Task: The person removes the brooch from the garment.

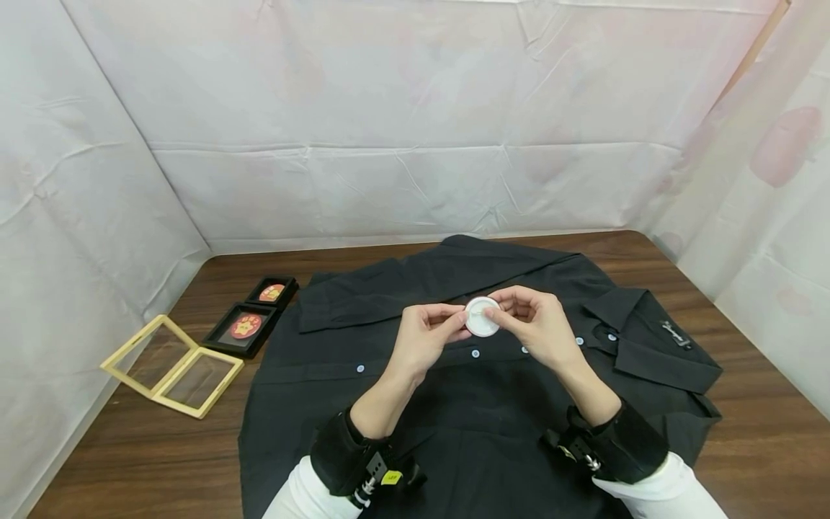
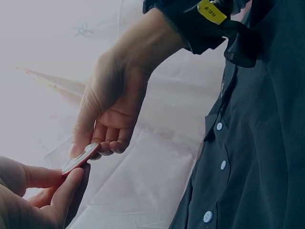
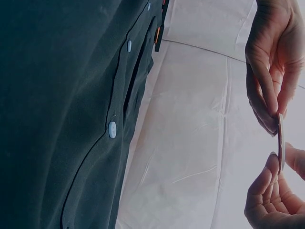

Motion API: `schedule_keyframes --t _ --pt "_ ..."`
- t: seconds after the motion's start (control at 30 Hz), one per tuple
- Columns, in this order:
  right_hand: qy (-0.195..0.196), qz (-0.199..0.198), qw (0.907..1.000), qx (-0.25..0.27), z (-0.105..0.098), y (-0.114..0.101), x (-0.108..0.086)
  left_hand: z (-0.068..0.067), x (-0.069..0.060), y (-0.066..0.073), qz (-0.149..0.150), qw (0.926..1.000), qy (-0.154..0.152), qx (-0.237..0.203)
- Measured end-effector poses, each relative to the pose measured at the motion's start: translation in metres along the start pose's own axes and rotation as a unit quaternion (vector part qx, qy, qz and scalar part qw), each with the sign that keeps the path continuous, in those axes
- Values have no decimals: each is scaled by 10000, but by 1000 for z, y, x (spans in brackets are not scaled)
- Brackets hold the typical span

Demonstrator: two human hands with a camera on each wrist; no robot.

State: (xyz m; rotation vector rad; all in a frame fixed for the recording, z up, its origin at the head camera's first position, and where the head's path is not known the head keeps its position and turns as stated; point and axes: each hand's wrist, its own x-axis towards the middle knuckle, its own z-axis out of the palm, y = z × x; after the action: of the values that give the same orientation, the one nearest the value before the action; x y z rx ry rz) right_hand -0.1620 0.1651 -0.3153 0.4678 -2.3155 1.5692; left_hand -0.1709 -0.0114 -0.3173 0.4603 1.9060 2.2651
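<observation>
Over the middle of a dark shirt, both hands hold a round badge (image 1: 483,317), its white back turned up and a reddish edge showing in the left wrist view. My left hand (image 1: 424,335) pinches its left rim between thumb and fingers. On the other side my right hand (image 1: 537,324) grips the badge, thumb on the white back and fingers behind. From the right wrist view the badge (image 3: 281,143) appears edge-on between the fingertips of both hands. The black shirt (image 1: 363,404) lies spread under the hands, with white buttons (image 1: 475,353) along its front.
At the left, two black display frames (image 1: 223,344) hold red round badges (image 1: 246,325) with yellow paw prints. A yellow-edged, hinged clear frame (image 1: 155,393) lies opened beside them on the wooden table (image 1: 162,454). White cloth (image 1: 415,180) hangs behind and at the sides.
</observation>
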Motion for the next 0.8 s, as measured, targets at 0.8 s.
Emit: schedule_keyframes --t 0.8 --pt "-442 -105 9966 -691 -2 -3 -5 -15 -6 1 262 9983 139 508"
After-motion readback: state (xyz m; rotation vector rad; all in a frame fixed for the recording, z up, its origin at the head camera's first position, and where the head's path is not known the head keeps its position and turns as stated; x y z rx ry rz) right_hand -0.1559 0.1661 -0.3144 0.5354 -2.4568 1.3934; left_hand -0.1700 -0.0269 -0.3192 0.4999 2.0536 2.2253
